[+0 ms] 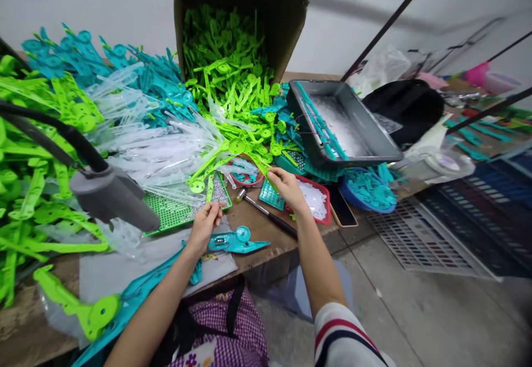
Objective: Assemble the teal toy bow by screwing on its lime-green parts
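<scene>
My left hand [208, 224] is closed, fingertips pinched at the right edge of a green perforated tray [168, 212] of small metal parts; what it holds is too small to name. To its right, my right hand [285, 185] has its thumb and fingers together at the tip of a lime-green plastic piece [258, 162] that reaches out from the pile. A teal plastic piece [241, 240] with a round disc lies on the bench below my hands. Between the hands rests a hammer [266, 210] with a black handle.
Lime-green parts spill from a tipped box [286, 23]. Clear plastic strips [162, 151] are heaped at the left, near a grey nozzle [112, 195]. To the right are a red tray [328, 212], a phone [343, 207], a blue bowl [369, 207] and a grey tub [369, 128].
</scene>
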{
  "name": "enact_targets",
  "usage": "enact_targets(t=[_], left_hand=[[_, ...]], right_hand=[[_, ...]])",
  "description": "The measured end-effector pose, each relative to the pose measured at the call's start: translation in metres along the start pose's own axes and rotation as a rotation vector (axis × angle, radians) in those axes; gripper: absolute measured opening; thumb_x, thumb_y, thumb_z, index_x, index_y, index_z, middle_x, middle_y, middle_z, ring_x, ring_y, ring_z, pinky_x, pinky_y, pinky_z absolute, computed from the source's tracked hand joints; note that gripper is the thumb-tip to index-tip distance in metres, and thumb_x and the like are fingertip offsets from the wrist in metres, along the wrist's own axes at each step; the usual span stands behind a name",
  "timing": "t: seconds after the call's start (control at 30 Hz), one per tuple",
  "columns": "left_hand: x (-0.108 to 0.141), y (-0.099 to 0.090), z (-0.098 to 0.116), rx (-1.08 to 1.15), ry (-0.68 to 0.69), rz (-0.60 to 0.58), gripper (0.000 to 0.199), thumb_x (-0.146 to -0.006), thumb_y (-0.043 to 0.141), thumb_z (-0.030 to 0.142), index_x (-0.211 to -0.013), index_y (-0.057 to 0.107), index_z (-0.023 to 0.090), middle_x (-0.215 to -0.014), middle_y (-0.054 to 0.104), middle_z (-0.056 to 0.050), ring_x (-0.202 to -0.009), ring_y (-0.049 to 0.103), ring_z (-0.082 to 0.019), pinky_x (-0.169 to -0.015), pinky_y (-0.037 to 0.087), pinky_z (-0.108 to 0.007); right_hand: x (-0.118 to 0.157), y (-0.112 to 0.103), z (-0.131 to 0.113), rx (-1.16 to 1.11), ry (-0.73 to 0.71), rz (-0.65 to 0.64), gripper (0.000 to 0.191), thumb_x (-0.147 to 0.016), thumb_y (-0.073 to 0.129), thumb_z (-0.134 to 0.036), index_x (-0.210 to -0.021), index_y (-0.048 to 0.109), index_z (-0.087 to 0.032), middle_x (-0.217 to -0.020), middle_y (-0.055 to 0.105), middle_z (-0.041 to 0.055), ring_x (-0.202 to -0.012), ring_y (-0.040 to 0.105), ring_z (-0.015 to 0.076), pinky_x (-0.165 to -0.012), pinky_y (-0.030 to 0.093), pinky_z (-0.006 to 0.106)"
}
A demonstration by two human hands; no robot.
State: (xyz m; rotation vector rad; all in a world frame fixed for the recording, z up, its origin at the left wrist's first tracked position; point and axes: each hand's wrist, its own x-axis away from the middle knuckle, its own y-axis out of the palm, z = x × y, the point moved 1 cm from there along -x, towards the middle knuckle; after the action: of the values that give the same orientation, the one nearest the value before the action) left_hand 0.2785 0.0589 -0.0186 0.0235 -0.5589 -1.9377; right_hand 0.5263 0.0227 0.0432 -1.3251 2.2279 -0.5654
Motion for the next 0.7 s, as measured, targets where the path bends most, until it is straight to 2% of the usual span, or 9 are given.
enact_targets(t=[0.1, 0.17, 0.3, 0.37, 0.4, 0.47, 0.57, 0.63, 0.7], left_hand=[[0.0, 0.0, 0.002, 0.017, 0.003, 0.009, 0.053, -0.063, 0.076, 0.064, -0.077, 0.065, 0.014, -0.062, 0.053, 0.004, -0.047, 0.039, -0.003, -0.046, 0.031, -0.019], [0.0, -0.001, 0.002, 0.022, 0.004, 0.025, 0.052, -0.063, 0.076, 0.063, -0.077, 0.065, 0.014, -0.062, 0.052, 0.005, -0.047, 0.04, -0.004, -0.046, 0.03, -0.019], [0.0, 0.0, 0.001, 0.009, 0.011, 0.023, 0.054, -0.062, 0.076, 0.064, -0.079, 0.066, 0.014, -0.059, 0.052, 0.005, -0.047, 0.04, -0.004, -0.045, 0.03, -0.019], [-0.002, -0.001, 0.001, -0.018, 0.017, 0.019, 0.056, -0.059, 0.077, 0.066, -0.078, 0.066, 0.014, -0.058, 0.052, 0.005, -0.047, 0.041, -0.005, -0.046, 0.03, -0.019], [-0.003, -0.001, 0.001, -0.029, 0.02, 0.027, 0.058, -0.058, 0.077, 0.067, -0.078, 0.066, 0.014, -0.057, 0.051, 0.005, -0.046, 0.041, -0.005, -0.046, 0.03, -0.019], [-0.005, -0.002, 0.003, -0.038, 0.016, 0.051, 0.061, -0.056, 0.077, 0.069, -0.079, 0.066, 0.014, -0.056, 0.051, 0.006, -0.046, 0.04, -0.005, -0.045, 0.03, -0.02], [-0.007, -0.002, 0.004, -0.031, 0.002, 0.062, 0.059, -0.06, 0.075, 0.068, -0.081, 0.066, 0.014, -0.057, 0.051, 0.006, -0.047, 0.04, -0.005, -0.046, 0.03, -0.02], [-0.006, -0.001, 0.003, -0.028, -0.012, 0.045, 0.057, -0.061, 0.075, 0.067, -0.08, 0.065, 0.014, -0.057, 0.051, 0.005, -0.048, 0.041, -0.005, -0.046, 0.031, -0.02], [-0.005, 0.0, 0.002, -0.026, -0.025, 0.025, 0.056, -0.061, 0.075, 0.066, -0.079, 0.065, 0.014, -0.058, 0.051, 0.005, -0.048, 0.041, -0.005, -0.047, 0.031, -0.02]], right_hand=[[0.0, 0.003, 0.002, -0.025, 0.012, -0.012, 0.041, -0.081, 0.055, -0.051, -0.095, 0.071, -0.017, -0.095, 0.075, 0.0059, -0.091, 0.066, 0.0218, -0.084, 0.05, 0.035], [-0.003, 0.017, -0.001, -0.052, 0.046, -0.026, 0.04, -0.081, 0.056, -0.052, -0.094, 0.071, -0.017, -0.093, 0.075, 0.0055, -0.09, 0.067, 0.0221, -0.084, 0.051, 0.036], [-0.009, 0.081, -0.027, -0.147, 0.071, -0.086, 0.042, -0.088, 0.048, -0.051, -0.101, 0.073, -0.019, -0.101, 0.076, 0.006, -0.096, 0.068, 0.0223, -0.088, 0.052, 0.036], [-0.015, 0.111, -0.044, -0.169, -0.045, -0.221, 0.043, -0.091, 0.047, -0.049, -0.114, 0.07, -0.022, -0.113, 0.074, 0.0053, -0.108, 0.065, 0.0217, -0.095, 0.05, 0.035], [-0.019, 0.118, -0.049, -0.162, -0.094, -0.248, 0.043, -0.092, 0.046, -0.048, -0.118, 0.069, -0.022, -0.117, 0.072, 0.0051, -0.112, 0.064, 0.0213, -0.096, 0.049, 0.035], [-0.03, 0.114, -0.048, -0.077, -0.11, -0.179, 0.041, -0.094, 0.044, -0.043, -0.119, 0.069, -0.021, -0.121, 0.071, 0.0059, -0.112, 0.064, 0.021, -0.097, 0.048, 0.034], [-0.046, 0.076, -0.023, 0.202, 0.043, 0.046, 0.036, -0.094, 0.043, -0.031, -0.115, 0.07, -0.017, -0.118, 0.072, 0.0089, -0.108, 0.066, 0.0224, -0.097, 0.048, 0.035], [-0.058, 0.053, -0.006, 0.378, 0.126, 0.06, 0.035, -0.093, 0.044, -0.026, -0.115, 0.069, -0.015, -0.118, 0.072, 0.0104, -0.11, 0.065, 0.024, -0.097, 0.047, 0.035], [-0.074, 0.044, 0.002, 0.525, 0.125, 0.007, 0.038, -0.095, 0.039, -0.025, -0.119, 0.067, -0.014, -0.122, 0.07, 0.0118, -0.114, 0.064, 0.0244, -0.098, 0.046, 0.035]])
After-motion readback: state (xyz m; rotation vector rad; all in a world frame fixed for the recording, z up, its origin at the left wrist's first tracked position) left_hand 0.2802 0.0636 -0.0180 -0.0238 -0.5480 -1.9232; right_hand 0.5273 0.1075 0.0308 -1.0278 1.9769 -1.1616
